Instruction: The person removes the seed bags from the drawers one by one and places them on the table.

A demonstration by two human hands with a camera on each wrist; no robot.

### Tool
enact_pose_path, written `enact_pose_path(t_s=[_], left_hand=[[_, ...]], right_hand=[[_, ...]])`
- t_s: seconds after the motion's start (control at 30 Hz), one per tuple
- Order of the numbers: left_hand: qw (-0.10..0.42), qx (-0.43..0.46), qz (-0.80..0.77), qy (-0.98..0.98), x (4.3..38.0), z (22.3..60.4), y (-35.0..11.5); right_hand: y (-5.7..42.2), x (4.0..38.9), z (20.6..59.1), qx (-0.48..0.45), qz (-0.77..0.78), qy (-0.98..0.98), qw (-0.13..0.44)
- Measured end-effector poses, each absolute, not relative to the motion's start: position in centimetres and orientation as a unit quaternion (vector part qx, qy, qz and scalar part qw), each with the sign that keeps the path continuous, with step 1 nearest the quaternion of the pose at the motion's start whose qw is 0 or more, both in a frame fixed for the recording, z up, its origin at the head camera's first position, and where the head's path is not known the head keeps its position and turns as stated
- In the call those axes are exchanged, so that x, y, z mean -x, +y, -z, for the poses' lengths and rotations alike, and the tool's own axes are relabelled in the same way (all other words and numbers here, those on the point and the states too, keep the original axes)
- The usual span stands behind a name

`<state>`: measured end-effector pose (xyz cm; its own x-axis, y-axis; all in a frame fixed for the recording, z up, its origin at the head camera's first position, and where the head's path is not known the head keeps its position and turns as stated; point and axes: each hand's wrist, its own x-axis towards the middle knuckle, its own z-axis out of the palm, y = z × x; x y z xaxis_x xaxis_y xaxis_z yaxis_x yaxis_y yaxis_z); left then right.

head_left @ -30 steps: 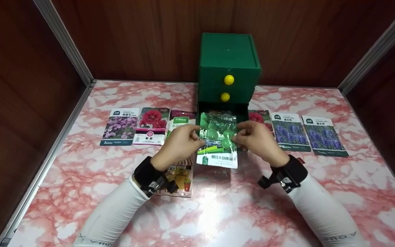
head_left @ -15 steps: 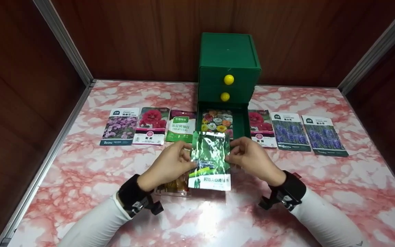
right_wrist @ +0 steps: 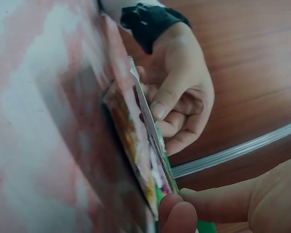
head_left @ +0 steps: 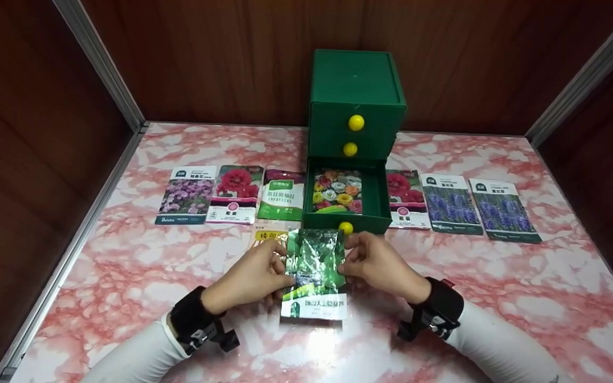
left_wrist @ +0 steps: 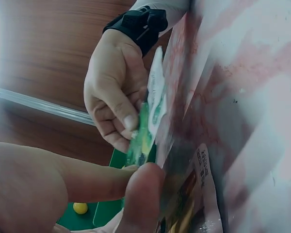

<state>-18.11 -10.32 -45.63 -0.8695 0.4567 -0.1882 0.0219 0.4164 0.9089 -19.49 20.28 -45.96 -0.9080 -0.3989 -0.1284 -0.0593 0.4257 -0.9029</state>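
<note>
Between my two hands is a shiny green seed packet [head_left: 314, 271] with a white lower band. My left hand [head_left: 248, 279] pinches its left edge, and my right hand [head_left: 383, 266] pinches the right edge. In the left wrist view the packet [left_wrist: 144, 128] shows nearly edge-on, a little above the table. Behind it stands a green drawer cabinet [head_left: 357, 80] with its bottom drawer [head_left: 378, 191] pulled out. A seed packet with many-coloured flowers [head_left: 337, 191] lies in that drawer. Under the held packet and my left hand, a yellow-labelled packet [head_left: 266, 234] is partly hidden.
Left of the drawer lie a purple-flower packet [head_left: 187, 196], a red-flower packet [head_left: 234, 194] and a green-and-white packet [head_left: 281, 194]. On its right are another red-flower packet [head_left: 406, 199] and two lavender-coloured ones [head_left: 453, 205]. Wooden walls [head_left: 205, 58] enclose the table.
Both hands have drawn the green packet from over the drawer toward me and slightly left. The drawer's flower packet and yellow knob have come into sight.
</note>
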Motion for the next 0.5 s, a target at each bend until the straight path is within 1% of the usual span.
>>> enact_pose_path(t_s=[0.27,0.4,0.5], left_hand=[[0.222,-0.156,-0.493,0.827,18.0,45.6,-10.4],[0.208,-0.171,-0.469,0.841,18.3,45.7,-10.1],[0.188,-0.182,-0.441,0.859,18.6,45.7,-9.7]], right_hand=[[19.9,19.6,47.0,0.137,0.519,0.823,0.188],[20.1,19.9,47.3,0.131,0.512,0.827,0.193],[20.2,20.3,47.6,0.125,0.503,0.831,0.2]])
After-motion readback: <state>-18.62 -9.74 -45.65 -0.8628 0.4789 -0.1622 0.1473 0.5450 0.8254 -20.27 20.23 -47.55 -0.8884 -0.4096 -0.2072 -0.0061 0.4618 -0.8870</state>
